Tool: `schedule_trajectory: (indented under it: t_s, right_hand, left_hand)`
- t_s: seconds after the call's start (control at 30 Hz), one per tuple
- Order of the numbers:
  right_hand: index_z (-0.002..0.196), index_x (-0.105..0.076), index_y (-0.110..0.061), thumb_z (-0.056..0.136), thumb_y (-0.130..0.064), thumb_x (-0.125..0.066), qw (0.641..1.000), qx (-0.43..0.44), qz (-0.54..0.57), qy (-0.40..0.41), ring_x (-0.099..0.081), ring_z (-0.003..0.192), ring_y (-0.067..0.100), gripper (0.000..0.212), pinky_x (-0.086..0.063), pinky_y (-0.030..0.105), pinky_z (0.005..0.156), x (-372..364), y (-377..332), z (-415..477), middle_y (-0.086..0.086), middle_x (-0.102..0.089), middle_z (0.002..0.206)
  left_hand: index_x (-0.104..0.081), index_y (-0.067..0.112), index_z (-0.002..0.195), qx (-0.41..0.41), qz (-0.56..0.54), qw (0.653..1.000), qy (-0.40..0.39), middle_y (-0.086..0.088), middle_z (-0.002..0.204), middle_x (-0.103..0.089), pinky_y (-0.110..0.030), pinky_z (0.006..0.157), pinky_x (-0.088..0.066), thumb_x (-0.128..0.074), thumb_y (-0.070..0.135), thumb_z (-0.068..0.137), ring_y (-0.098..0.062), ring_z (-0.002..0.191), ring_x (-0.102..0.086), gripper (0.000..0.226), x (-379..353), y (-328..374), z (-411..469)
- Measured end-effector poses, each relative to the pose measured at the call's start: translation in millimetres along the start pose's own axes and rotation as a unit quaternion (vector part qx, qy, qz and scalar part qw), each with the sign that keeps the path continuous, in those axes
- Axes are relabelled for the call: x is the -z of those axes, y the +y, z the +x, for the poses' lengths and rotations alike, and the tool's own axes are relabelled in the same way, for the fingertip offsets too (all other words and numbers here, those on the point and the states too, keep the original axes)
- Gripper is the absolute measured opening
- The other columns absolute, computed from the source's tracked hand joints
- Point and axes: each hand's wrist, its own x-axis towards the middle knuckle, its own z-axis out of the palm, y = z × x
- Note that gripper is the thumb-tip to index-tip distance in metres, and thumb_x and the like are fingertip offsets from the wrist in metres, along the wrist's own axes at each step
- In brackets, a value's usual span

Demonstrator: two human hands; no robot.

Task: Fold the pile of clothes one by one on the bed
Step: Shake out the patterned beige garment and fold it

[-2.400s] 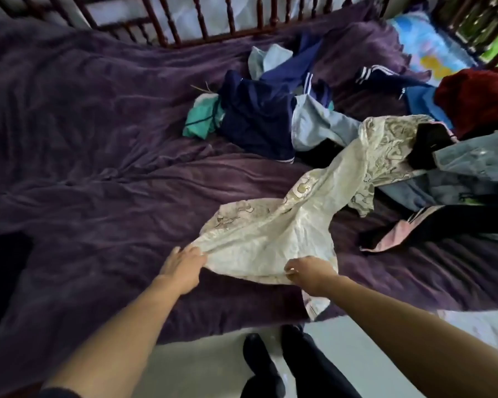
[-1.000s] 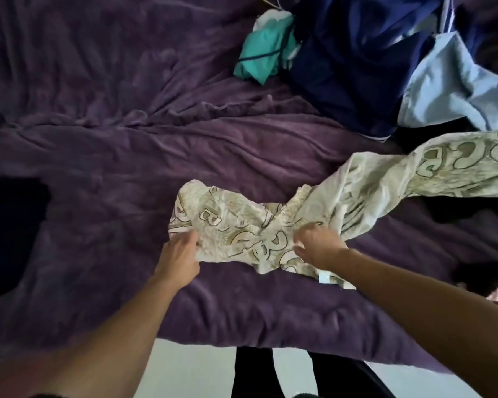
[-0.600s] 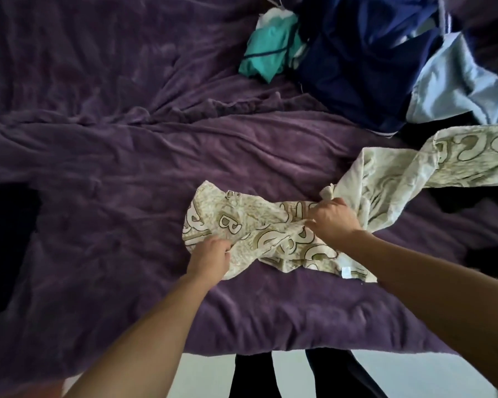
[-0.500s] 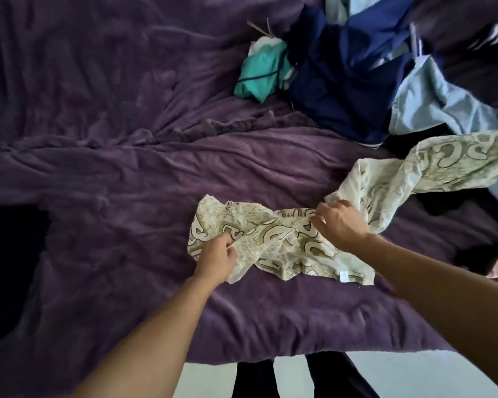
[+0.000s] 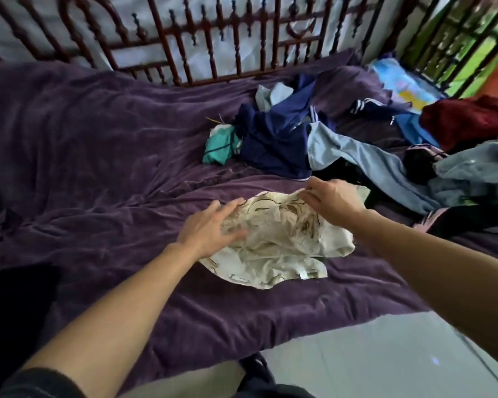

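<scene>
Cream patterned garment (image 5: 279, 248), bunched on purple bed (image 5: 98, 168): left hand (image 5: 210, 228) flat, fingers (image 5: 227, 206) spread; right hand (image 5: 334, 201) pinching far edge.

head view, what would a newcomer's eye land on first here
The cream patterned garment, bunched in the middle of the purple blanket, draws the eye first. The left hand lies spread on its left side and the right hand curls its fingers on its far edge. Behind it to the right sprawls the pile of unfolded clothes, navy, light blue and dark red.
</scene>
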Motion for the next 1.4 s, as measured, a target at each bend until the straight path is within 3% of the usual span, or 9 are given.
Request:
schedule_trajectory:
  t_s: [0.13, 0.23, 0.43, 0.73, 0.87, 1.0, 1.13, 1.27, 1.4]
  right_hand:
    - [0.101, -0.063, -0.028, 0.081, -0.067, -0.056, 0.998, 0.049, -0.027, -0.016, -0.063, 0.081, 0.028, 0.045, -0.045, 0.035, 0.064, 50.3, 6.0, -58.7, 0.004, -0.067, 0.081]
    - [0.097, -0.066, -0.028, 0.083, -0.066, -0.054, 0.995, 0.087, -0.038, 0.009, -0.064, 0.083, 0.027, 0.043, -0.042, 0.034, 0.06, 83.7, 0.5, -103.7, 0.001, -0.068, 0.084]
    - [0.072, -0.053, -0.017, 0.09, -0.05, -0.057, 0.993, 0.052, -0.004, 0.101, -0.06, 0.078, 0.034, 0.038, -0.042, 0.037, 0.062, 178.4, -9.6, -149.7, 0.006, -0.057, 0.075]
    - [0.09, -0.06, -0.015, 0.088, -0.054, -0.054, 0.931, 0.017, 0.121, 0.344, -0.06, 0.082, 0.037, 0.04, -0.042, 0.038, 0.066, 315.5, -30.0, -168.6, 0.014, -0.064, 0.081]
    - [0.087, -0.062, -0.011, 0.085, -0.053, -0.057, 0.915, 0.023, 0.178, 0.361, -0.057, 0.078, 0.029, 0.043, -0.046, 0.039, 0.067, 341.5, -35.3, -170.8, 0.01, -0.063, 0.079]
    - [0.081, -0.063, -0.013, 0.083, -0.05, -0.061, 0.925, -0.001, 0.206, 0.319, -0.055, 0.072, 0.025, 0.038, -0.041, 0.034, 0.061, 326.2, -31.6, -163.5, 0.008, -0.06, 0.074]
    - [0.074, -0.056, -0.02, 0.085, -0.047, -0.064, 0.958, -0.05, 0.182, 0.215, -0.056, 0.073, 0.028, 0.03, -0.04, 0.032, 0.061, 271.6, -13.3, -154.5, 0.006, -0.056, 0.07]
    - [0.085, -0.062, -0.02, 0.087, -0.039, -0.062, 0.977, -0.081, 0.134, 0.143, -0.061, 0.088, 0.034, 0.02, -0.046, 0.036, 0.068, 209.6, -3.9, -132.8, 0.011, -0.064, 0.087]
    - [0.092, -0.061, -0.015, 0.091, -0.037, -0.056, 0.984, -0.124, 0.09, 0.096, -0.059, 0.088, 0.038, 0.023, -0.047, 0.039, 0.072, 159.3, 0.1, -93.5, 0.017, -0.064, 0.096]
  left_hand:
    - [-0.029, 0.041, 0.145, -0.015, 0.155, 0.988, 0.017, -0.004, 0.122, -0.048, -0.039, 0.081, -0.045, -0.038, 0.059, 0.093, -0.03, 0.102, -0.059, 0.056, 22.1, 26.5, -52.7]
    - [-0.058, 0.029, 0.123, -0.007, 0.165, 0.984, 0.062, -0.003, 0.112, -0.055, -0.038, 0.079, -0.044, -0.042, 0.045, 0.097, -0.032, 0.102, -0.059, 0.035, 39.1, 51.4, -96.2]
    - [-0.066, 0.023, 0.113, -0.01, 0.158, 0.961, 0.226, -0.005, 0.107, -0.061, -0.04, 0.076, -0.045, -0.043, 0.026, 0.097, -0.032, 0.102, -0.058, 0.028, 123.6, 89.7, -166.1]
    - [-0.053, 0.004, 0.134, -0.067, -0.069, 0.903, 0.418, -0.017, 0.133, -0.056, -0.027, 0.105, -0.035, -0.051, 0.004, 0.092, -0.027, 0.125, -0.052, 0.042, 251.3, 125.8, -239.5]
    - [-0.059, 0.02, 0.13, -0.091, -0.178, 0.899, 0.389, -0.005, 0.127, -0.062, -0.036, 0.107, -0.042, -0.063, 0.021, 0.083, -0.015, 0.118, -0.057, 0.046, 273.4, 120.8, -253.4]
    - [-0.074, 0.009, 0.099, -0.031, -0.151, 0.944, 0.292, 0.0, 0.081, -0.065, -0.025, 0.072, -0.041, -0.073, 0.025, 0.084, -0.004, 0.077, -0.057, 0.022, 260.0, 120.7, -249.7]
    - [-0.06, 0.0, 0.063, 0.026, -0.133, 0.979, 0.15, -0.006, 0.056, -0.038, -0.027, 0.051, -0.024, -0.071, 0.041, 0.082, -0.016, 0.054, -0.035, 0.046, 221.7, 108.6, -232.0]
    - [-0.03, 0.014, 0.054, 0.135, -0.129, 0.97, 0.155, -0.002, 0.051, -0.028, -0.03, 0.051, -0.019, -0.057, 0.034, 0.094, -0.019, 0.047, -0.029, 0.052, 168.6, 85.7, -182.3]
    - [-0.054, 0.005, 0.068, 0.225, -0.156, 0.95, 0.15, -0.018, 0.076, -0.061, -0.035, 0.064, -0.04, -0.051, 0.039, 0.09, -0.033, 0.072, -0.057, 0.041, 119.4, 66.3, -116.9]
